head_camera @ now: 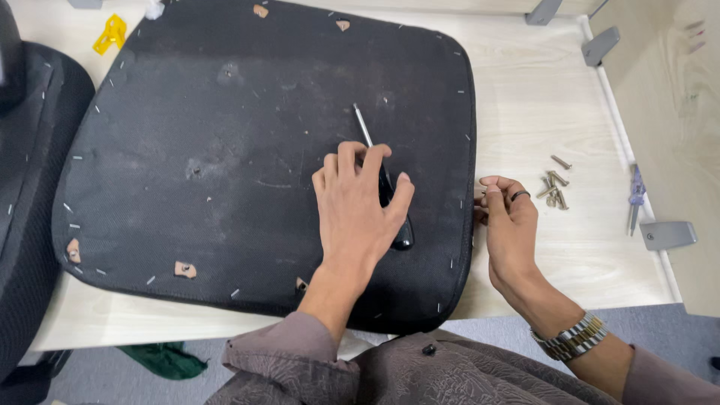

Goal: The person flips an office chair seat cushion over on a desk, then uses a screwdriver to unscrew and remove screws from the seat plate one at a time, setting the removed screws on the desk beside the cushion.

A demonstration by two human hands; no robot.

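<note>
While the left hand (358,202) lies spread, fingers wide, on the black seat cushion (225,150), it covers the dark handle of a screwdriver (379,172) whose metal shaft points toward 11 o'clock. At 3 o'clock from it, the right hand (511,225) rests on the bench (540,97) at the cushion's edge, fingers curled narrow; whether it holds anything I cannot tell. Loose screws (555,187) lie just beyond, at 2 o'clock.

An office or furniture-assembly workroom. A pale wood-laminate desk (540,105) with grey metal brackets (667,234) sits on grey carpet (510,330). An upturned black chair seat (247,150), loose screws (555,187) and a screwdriver (382,180) lie on the desk.
</note>
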